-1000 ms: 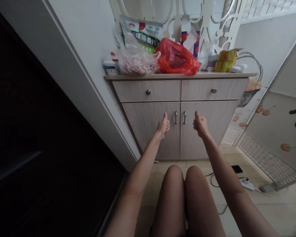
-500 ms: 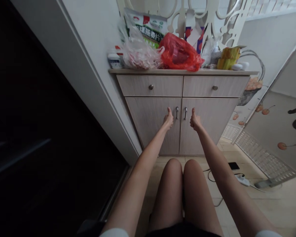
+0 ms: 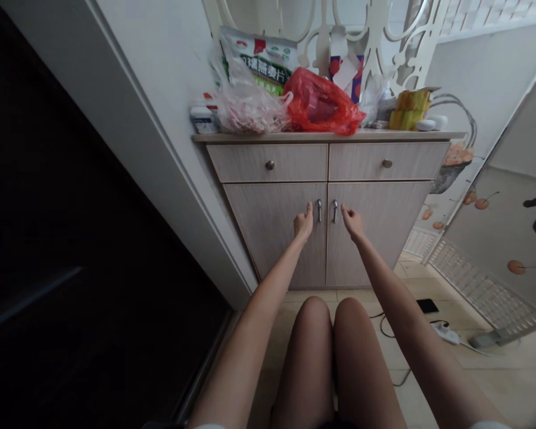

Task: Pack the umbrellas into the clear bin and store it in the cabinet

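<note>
My left hand [image 3: 304, 223] and my right hand [image 3: 352, 221] hang in front of a light wood-grain cabinet [image 3: 379, 226], with fingers loosely curled and nothing in them. The left hand is just beside the left door's metal handle [image 3: 319, 211]. The right hand is just beside the right door's metal handle [image 3: 335, 211]. Neither hand clearly touches its handle. Both doors are shut. Above them sit two drawers with round metal knobs, such as the left drawer knob [image 3: 270, 165].
The cabinet top holds a red plastic bag [image 3: 319, 104], a clear bag [image 3: 250, 110], an oat flakes packet [image 3: 259, 59] and a yellow package [image 3: 406, 111]. A white lattice screen [image 3: 375, 36] rises behind. A dark door [image 3: 93, 208] is at left. A phone [image 3: 427, 305] and a plug [image 3: 446, 334] lie on the floor.
Both hands have moved inward toward the door handles since a second ago. The raised thumbs have bent lower. The cabinet doors and the things on top stay as they were.
</note>
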The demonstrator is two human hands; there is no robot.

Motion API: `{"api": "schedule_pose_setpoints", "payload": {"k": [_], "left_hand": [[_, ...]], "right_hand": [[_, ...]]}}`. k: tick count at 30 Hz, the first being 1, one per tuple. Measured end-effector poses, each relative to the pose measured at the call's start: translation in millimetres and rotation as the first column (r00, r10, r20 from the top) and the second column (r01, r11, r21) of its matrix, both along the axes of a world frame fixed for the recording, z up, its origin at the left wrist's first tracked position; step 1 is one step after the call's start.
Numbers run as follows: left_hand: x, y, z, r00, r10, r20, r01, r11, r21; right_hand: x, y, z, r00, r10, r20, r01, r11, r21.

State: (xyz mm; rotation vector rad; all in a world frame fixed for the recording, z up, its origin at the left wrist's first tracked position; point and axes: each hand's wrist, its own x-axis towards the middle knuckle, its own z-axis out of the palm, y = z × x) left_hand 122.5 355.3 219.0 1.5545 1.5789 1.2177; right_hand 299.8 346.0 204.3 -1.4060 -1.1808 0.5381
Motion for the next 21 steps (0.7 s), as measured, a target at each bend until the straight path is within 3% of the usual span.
{"api": "schedule_pose_setpoints", "payload": {"k": [3, 11, 16, 21], "left_hand": [[11, 10, -6.1, 0.986, 0.157, -0.056, -0.145, 0.973, 0.178], [32, 30, -16.5, 0.994, 0.077, -0.074, -0.060, 0.975, 0.213], [26, 12, -18.6, 0.989, 0.087, -0.123, -0.053, 0.966, 0.251], [14, -27, -24.0, 0.975, 0.120, -0.189, -0.047, 0.935, 0.351]], "right_hand": [[-8, 14, -8.4, 0.982, -0.021, 0.186, 0.001, 0.994, 0.108], [-23, 33, -19.5, 0.953, -0.060, 0.297, 0.023, 0.992, 0.124], [-22, 15, -22.1, 0.896, -0.127, 0.426, 0.076, 0.988, 0.135], [-17, -21, -28.1, 0.872, -0.152, 0.465, 0.093, 0.985, 0.147]]}}
